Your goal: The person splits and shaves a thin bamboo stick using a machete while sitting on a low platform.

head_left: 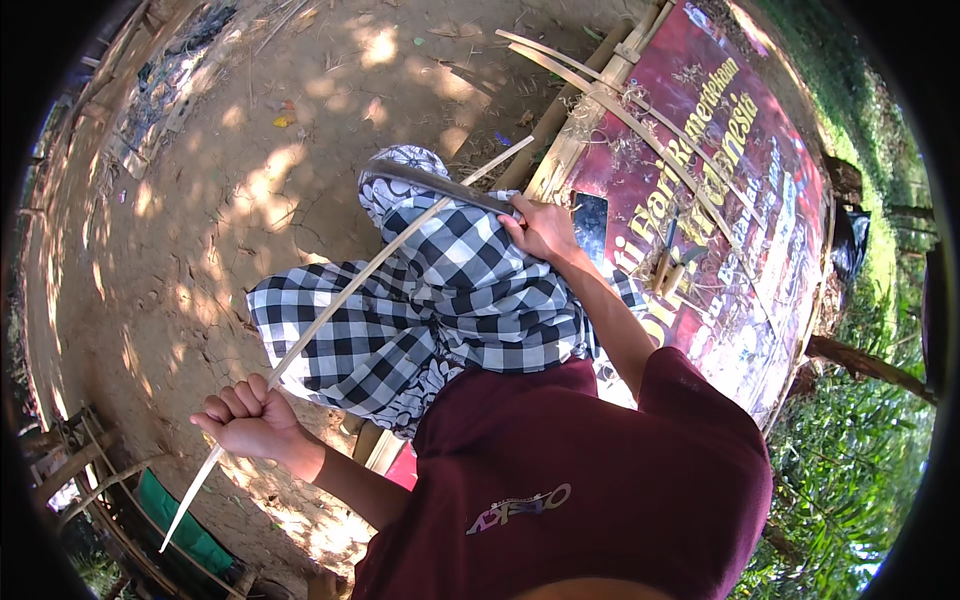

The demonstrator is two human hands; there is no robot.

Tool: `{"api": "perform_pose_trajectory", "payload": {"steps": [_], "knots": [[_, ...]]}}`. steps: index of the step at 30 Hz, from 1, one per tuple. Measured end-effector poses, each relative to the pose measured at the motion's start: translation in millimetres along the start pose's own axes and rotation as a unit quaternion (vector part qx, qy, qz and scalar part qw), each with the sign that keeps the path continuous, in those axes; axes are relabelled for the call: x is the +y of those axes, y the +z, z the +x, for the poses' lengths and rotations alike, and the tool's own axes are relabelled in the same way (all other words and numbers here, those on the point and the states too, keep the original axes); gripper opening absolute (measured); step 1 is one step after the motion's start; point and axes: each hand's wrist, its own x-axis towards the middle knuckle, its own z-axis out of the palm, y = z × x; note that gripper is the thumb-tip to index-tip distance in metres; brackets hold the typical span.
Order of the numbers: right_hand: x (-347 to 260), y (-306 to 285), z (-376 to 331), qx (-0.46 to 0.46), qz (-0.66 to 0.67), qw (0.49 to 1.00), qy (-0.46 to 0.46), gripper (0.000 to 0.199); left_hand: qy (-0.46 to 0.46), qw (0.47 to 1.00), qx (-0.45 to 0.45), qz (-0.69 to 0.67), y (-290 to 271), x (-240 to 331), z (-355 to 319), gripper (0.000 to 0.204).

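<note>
My left hand [250,420] is closed in a fist around a long, pale bamboo strip [350,287]. From the lower left the strip slants up over my checkered lap to beyond my knee. My right hand [541,229] grips a knife with a long dark blade [430,182]; the fingers hide its handle. The blade lies across the strip above my raised, cloth-covered knee. Whether its edge bites into the strip I cannot tell.
To my right, a bamboo platform covered with a maroon printed banner [640,150] bears a dark phone [590,222], long split bamboo strips [670,158], small tools with wooden handles [668,272] and scattered shavings. Bare earth [200,230] lies ahead and left.
</note>
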Motion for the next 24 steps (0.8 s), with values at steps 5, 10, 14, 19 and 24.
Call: {"api": "perform_pose_trajectory", "payload": {"steps": [5, 10, 14, 19, 24], "knots": [[41, 21, 20, 0.018, 0.038, 0.977, 0.207, 0.041, -0.005, 1.000, -0.026, -0.007, -3, -1, 1, 0.050], [15, -1, 11, -0.058, 0.032, 0.997, 0.045, 0.042, 0.003, 1.000, -0.001, 0.011, 1, 3, 7, 0.049], [45, 30, 21, 0.003, 0.029, 0.979, 0.204, 0.040, -0.015, 0.999, -0.038, -0.015, 4, -3, 7, 0.049], [20, 21, 17, -0.035, 0.138, 0.977, 0.159, 0.040, -0.006, 0.999, -0.032, 0.000, 1, 2, 12, 0.049], [36, 34, 19, -0.014, 0.108, 0.965, 0.238, 0.044, -0.037, 0.997, -0.055, -0.039, 14, -9, 9, 0.050]]}}
